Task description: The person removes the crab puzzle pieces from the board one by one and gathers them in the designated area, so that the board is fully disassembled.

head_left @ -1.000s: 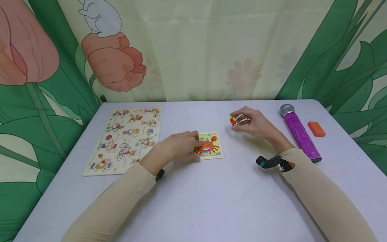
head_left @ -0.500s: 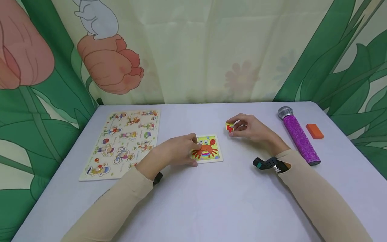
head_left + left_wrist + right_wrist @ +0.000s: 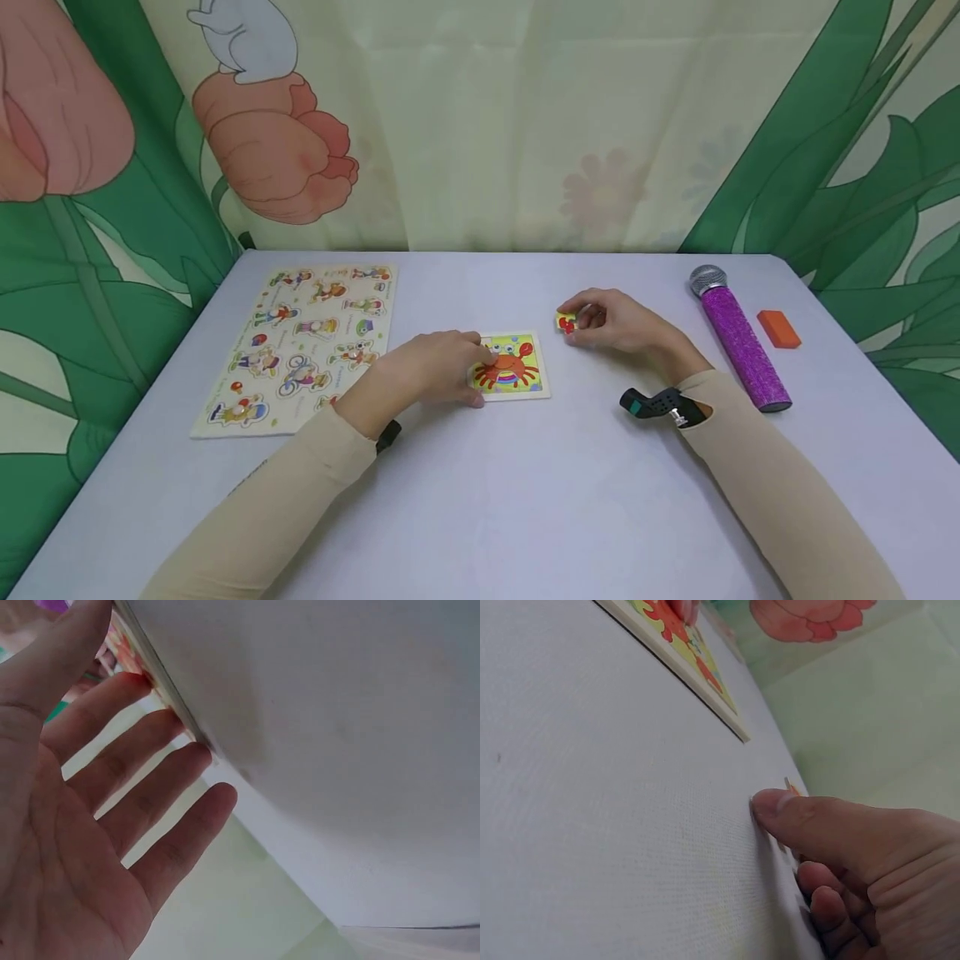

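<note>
In the head view, my left hand point(image 3: 442, 367) holds the left side of a small square crab puzzle point(image 3: 517, 385), thumb at its near left corner and other fingers over the picture. The puzzle lies flat on the table, a red crab on yellow inside a pale frame; the hand covers part of it. In the left wrist view its edge point(image 3: 169, 686) runs along the spread fingertips. To the right, my right hand point(image 3: 618, 321) pinches a small yellow and red puzzle piece point(image 3: 566, 322) between thumb and fingers, close over the table. The right wrist view largely hides that piece behind the thumb.
A larger board of cartoon figures point(image 3: 318, 327) lies at the left, partly behind my left forearm. On the right are a glittery purple microphone point(image 3: 742, 346) and an orange block point(image 3: 778, 329). A printed curtain point(image 3: 480, 125) hangs beyond the table's far edge.
My right hand has come slightly left and lower with the puzzle piece, which now looks flatter. My left hand stays on the crab puzzle. The head view has shifted a little.
</note>
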`<state>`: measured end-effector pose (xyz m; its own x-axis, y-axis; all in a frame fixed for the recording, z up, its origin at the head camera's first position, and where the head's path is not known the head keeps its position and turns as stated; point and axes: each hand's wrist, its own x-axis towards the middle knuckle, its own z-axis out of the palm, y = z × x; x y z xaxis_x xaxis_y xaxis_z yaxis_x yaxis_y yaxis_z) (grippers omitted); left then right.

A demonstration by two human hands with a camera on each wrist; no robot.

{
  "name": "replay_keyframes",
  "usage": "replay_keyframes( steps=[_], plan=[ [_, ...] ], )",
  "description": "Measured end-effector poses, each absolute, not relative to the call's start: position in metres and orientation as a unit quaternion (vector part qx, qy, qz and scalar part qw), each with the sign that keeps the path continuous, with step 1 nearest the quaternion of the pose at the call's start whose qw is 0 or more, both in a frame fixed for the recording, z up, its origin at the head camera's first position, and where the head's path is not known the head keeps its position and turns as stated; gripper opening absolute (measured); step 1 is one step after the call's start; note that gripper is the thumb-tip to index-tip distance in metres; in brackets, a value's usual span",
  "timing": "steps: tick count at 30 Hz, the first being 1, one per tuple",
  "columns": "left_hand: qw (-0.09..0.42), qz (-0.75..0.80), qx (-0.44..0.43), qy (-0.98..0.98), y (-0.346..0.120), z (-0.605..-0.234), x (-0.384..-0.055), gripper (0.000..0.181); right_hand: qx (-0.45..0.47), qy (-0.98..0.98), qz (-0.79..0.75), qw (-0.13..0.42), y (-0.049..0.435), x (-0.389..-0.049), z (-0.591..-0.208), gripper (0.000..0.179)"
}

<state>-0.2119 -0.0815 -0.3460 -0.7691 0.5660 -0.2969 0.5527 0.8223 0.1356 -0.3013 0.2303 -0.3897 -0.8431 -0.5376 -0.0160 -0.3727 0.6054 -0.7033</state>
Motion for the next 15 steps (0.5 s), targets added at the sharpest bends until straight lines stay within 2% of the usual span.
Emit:
replay_keyframes(
  steps=[15],
  plan=[
    [0.163, 0.029, 0.306, 0.937, -0.0842, -0.3477, -0.2121, 0.064, -0.266, 0.883, -0.372, 0.104, 0.2303, -0.3007, -0.3973, 0.044]
  ],
)
